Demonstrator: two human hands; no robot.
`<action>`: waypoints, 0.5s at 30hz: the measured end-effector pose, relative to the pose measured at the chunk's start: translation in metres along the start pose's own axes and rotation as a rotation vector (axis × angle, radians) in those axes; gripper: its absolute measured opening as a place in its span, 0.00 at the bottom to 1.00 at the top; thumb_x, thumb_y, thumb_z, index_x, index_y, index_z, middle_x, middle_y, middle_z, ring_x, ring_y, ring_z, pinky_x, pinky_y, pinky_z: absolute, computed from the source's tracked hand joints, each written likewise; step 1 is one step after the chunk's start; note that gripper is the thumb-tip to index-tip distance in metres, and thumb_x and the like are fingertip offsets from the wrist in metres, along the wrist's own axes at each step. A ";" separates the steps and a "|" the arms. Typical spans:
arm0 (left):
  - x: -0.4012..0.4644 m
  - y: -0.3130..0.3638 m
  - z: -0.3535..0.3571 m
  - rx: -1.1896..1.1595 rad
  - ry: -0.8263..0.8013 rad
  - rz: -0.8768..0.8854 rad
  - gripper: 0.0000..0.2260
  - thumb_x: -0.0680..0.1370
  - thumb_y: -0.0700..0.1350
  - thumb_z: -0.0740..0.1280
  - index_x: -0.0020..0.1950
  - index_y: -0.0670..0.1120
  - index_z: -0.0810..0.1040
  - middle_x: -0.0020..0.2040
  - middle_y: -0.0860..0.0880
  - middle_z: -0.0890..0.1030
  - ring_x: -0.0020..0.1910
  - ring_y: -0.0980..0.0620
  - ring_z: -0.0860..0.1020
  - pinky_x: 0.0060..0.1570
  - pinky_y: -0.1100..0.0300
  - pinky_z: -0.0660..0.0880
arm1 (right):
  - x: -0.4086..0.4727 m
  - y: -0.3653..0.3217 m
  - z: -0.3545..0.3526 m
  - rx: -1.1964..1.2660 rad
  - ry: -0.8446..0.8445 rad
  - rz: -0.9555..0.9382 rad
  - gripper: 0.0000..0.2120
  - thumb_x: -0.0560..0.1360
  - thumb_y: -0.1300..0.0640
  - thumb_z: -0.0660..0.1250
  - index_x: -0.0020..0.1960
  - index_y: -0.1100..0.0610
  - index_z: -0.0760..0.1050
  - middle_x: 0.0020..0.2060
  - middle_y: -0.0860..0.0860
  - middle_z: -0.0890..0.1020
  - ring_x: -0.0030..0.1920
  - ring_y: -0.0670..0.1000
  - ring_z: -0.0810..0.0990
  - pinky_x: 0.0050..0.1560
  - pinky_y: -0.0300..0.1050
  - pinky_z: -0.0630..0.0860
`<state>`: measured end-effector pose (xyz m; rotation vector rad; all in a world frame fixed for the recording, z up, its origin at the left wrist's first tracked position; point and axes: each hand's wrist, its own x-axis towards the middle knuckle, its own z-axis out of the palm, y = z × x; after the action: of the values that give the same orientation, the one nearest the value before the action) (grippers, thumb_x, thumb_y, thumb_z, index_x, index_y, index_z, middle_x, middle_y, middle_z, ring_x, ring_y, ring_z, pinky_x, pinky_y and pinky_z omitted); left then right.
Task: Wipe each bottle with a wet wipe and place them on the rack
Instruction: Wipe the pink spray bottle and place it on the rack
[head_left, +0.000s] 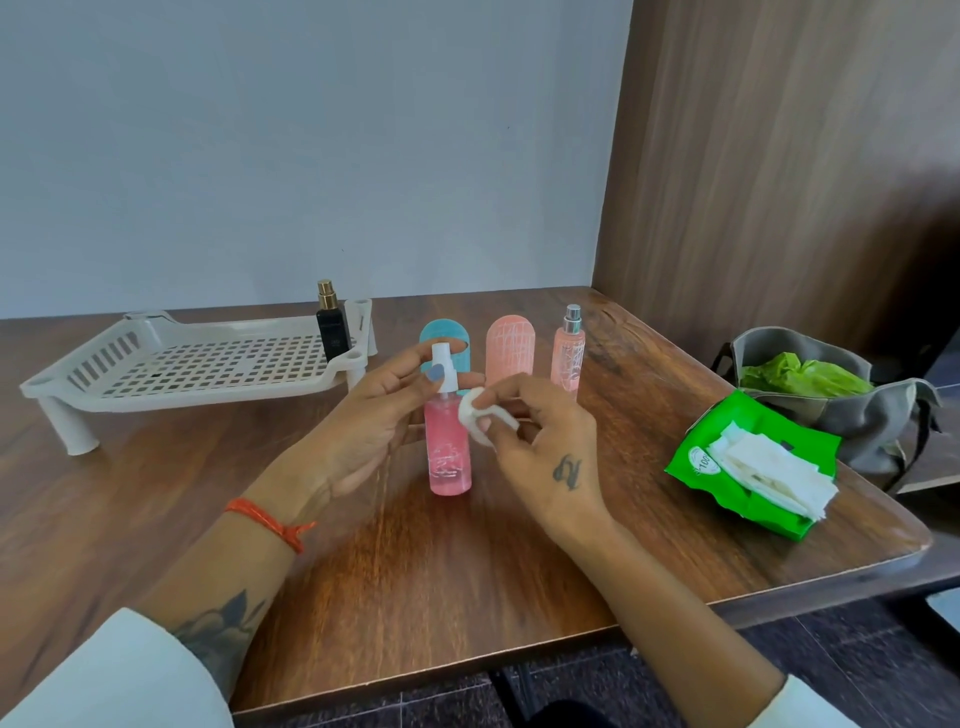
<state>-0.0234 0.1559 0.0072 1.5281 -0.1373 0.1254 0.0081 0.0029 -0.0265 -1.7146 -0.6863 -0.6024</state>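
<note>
**Pink spray bottle held at its nozzle, wipe at its shoulder**

Head view. The pink spray bottle (450, 448) stands upright on the wooden table (363, 571) at frame centre. The left hand (371, 426) pinches the bottle's white spray head between thumb and fingers. The right hand (540, 436) pinches a folded white wet wipe (475, 415) and holds it against the bottle's upper body, just below the nozzle.

Behind the hands, three more items stand in a row: a blue rounded bottle (445, 340), partly hidden by the left fingers, a peach rounded bottle (510, 345), and a slim pink bottle with a silver sprayer (568, 353).

At left of the frame, the white slotted rack (197, 364) rests on its legs; a black bottle with a gold cap (331, 325) stands on its right rear corner.

At right, a green wipe packet (753, 462) lies open with wipes protruding. A grey bag (852, 410) sits beside it at the table edge.
</note>
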 end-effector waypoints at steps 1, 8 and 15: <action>0.000 0.000 0.000 -0.005 -0.006 0.001 0.14 0.75 0.48 0.61 0.60 0.54 0.75 0.54 0.51 0.84 0.54 0.52 0.82 0.57 0.50 0.76 | -0.001 -0.001 0.001 0.008 -0.036 -0.020 0.10 0.67 0.70 0.69 0.43 0.57 0.79 0.42 0.49 0.81 0.44 0.45 0.80 0.42 0.36 0.78; 0.001 -0.002 -0.002 -0.047 -0.001 -0.004 0.16 0.73 0.47 0.63 0.60 0.53 0.76 0.56 0.49 0.82 0.54 0.51 0.82 0.52 0.54 0.79 | -0.002 -0.002 -0.003 0.014 -0.192 0.048 0.12 0.68 0.69 0.69 0.39 0.53 0.76 0.39 0.45 0.80 0.44 0.43 0.79 0.42 0.29 0.74; 0.001 -0.002 -0.003 -0.001 -0.003 0.034 0.14 0.76 0.46 0.62 0.60 0.57 0.76 0.55 0.51 0.83 0.51 0.53 0.82 0.52 0.53 0.78 | 0.000 -0.001 -0.001 -0.099 0.021 -0.068 0.10 0.68 0.70 0.69 0.44 0.56 0.78 0.41 0.48 0.80 0.43 0.45 0.79 0.40 0.35 0.76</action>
<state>-0.0216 0.1588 0.0057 1.5250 -0.1663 0.1502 0.0069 0.0017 -0.0254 -1.7797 -0.7123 -0.7105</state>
